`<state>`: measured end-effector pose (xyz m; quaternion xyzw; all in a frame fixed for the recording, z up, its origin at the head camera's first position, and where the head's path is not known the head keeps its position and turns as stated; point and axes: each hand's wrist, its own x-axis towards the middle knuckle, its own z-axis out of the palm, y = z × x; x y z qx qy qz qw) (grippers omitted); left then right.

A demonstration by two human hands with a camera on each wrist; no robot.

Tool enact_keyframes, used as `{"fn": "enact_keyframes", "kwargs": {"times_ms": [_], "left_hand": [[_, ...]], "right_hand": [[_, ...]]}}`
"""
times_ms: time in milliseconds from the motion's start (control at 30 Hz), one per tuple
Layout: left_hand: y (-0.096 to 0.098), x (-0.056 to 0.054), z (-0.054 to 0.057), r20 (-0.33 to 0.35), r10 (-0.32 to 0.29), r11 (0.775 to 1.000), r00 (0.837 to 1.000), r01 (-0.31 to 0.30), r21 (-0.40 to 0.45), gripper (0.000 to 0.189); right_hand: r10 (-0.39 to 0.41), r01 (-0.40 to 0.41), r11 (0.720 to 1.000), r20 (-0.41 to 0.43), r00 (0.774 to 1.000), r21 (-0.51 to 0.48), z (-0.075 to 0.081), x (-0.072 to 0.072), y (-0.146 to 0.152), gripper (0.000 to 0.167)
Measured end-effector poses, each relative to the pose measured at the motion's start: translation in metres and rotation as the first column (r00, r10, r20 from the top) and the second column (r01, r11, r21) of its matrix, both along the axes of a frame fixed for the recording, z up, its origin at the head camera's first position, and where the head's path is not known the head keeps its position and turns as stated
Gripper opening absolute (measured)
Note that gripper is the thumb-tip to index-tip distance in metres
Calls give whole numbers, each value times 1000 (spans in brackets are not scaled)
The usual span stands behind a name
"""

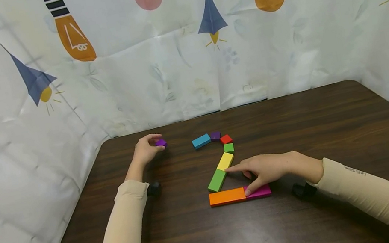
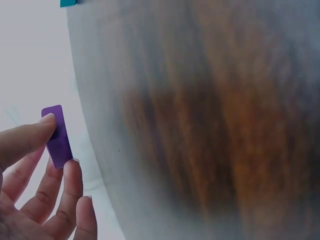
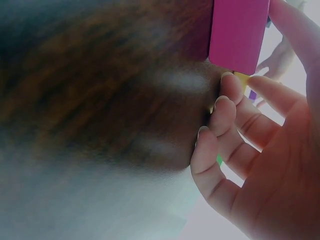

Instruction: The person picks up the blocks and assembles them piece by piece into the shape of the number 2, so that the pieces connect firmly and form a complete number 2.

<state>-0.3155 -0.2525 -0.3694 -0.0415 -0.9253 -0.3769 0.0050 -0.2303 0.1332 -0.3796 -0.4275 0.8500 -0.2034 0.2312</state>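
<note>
Thumb and fingertips of my left hand [image 1: 145, 150] pinch a small purple block [image 1: 161, 143], left of the other blocks; the left wrist view shows its flat purple side [image 2: 59, 145]. My right hand [image 1: 270, 166] reaches in from the right. Its index fingertip is at the seam of a yellow block [image 1: 225, 160] and a long green block [image 1: 216, 181]. The thumb rests on a magenta block [image 1: 263, 191], which lies end to end with an orange block [image 1: 227, 196]. In the right wrist view, the other fingers [image 3: 207, 150] are loosely bent below the magenta block.
Above the yellow block, a small green block [image 1: 228, 148], a red block [image 1: 226, 139], a dark purple block [image 1: 215, 136] and a blue block [image 1: 201, 141] curve leftward. The brown wooden table [image 1: 318, 117] ends at a patterned white curtain [image 1: 177, 68] behind and beside it.
</note>
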Motion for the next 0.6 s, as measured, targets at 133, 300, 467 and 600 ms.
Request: {"fn": "enact_keyframes", "kwargs": {"times_ms": [133,300,467,600], "left_hand": [[4,0,-1,-7,-5,1000,1000,5,-12,43],[9,-1,-3,-6,-10,999,1000,10,-35,42],[16,0,-4,0,-27,999,1000,27,-40,42],[23,1,-4,13,-44,998,999,45,-33,43]], "right_hand": [[-3,3,1000,1,1000,5,1,0,0,80],[-10,10,1000,0,1000,13,1,0,-1,80],[0,0,1000,-1,1000,2,0,0,-1,80],[5,-5,1000,5,1000,-9,0,0,0,80]]}}
